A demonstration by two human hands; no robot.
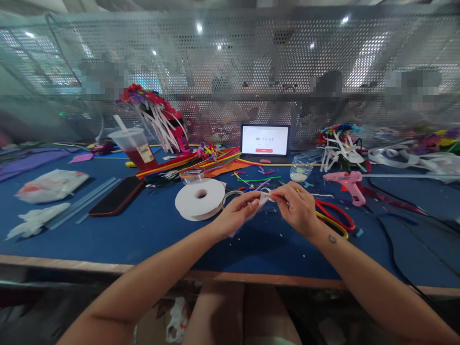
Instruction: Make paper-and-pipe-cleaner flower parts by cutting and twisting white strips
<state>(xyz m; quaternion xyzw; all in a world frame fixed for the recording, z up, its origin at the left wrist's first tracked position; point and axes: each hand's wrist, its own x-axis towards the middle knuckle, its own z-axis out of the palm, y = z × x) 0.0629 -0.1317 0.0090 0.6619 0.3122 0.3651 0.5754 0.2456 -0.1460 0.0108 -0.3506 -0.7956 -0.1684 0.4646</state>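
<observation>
Above the table's front half, my left hand and my right hand meet at a piece of white ribbon. The fingers of my left hand are closed on the ribbon, and part of it hangs below them. My right hand pinches it at a small loop; the fingers hide the exact shape. Left of my hands lies a white ribbon spool. Scissors with red and yellow handles lie under and beside my right wrist.
A pink glue gun with a cord lies at the right. Behind stand a tablet showing a timer and a plastic cup with a straw. A phone, glue sticks and several coloured pipe cleaners lie leftward.
</observation>
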